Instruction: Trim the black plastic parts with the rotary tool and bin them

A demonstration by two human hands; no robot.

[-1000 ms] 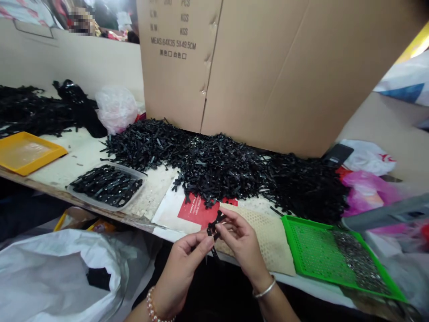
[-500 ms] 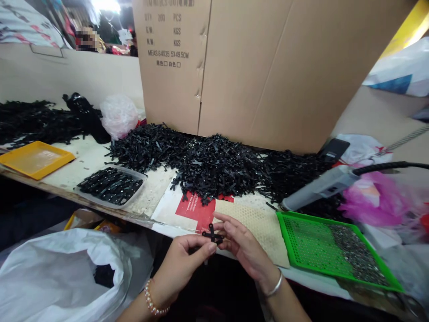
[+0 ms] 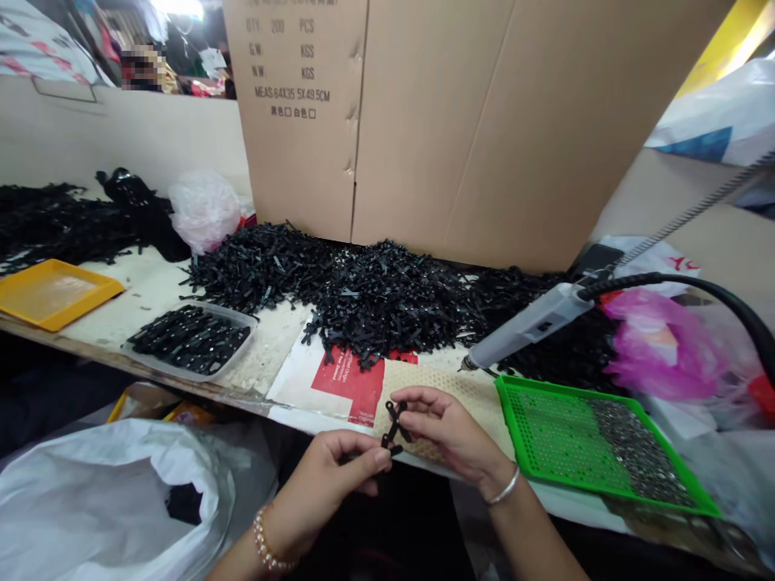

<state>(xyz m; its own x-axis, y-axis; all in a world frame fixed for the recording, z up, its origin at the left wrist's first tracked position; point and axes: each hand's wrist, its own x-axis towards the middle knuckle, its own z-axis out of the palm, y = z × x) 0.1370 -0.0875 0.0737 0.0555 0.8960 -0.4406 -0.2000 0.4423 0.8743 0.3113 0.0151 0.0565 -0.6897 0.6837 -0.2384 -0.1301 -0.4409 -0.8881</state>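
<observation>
Thumb and forefinger of the left hand (image 3: 330,474) pinch black linked strips (image 3: 395,421), lower centre; the right hand (image 3: 455,432), loosely spread half a second ago, has closed on their upper end, steadying them. Beyond, right of centre, the grey tool (image 3: 528,325) has swung nearer.

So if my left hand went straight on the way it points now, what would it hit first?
Beyond the black piece it's pinching, your left hand would probably meet your right hand first, though exact depth is unclear.
</observation>
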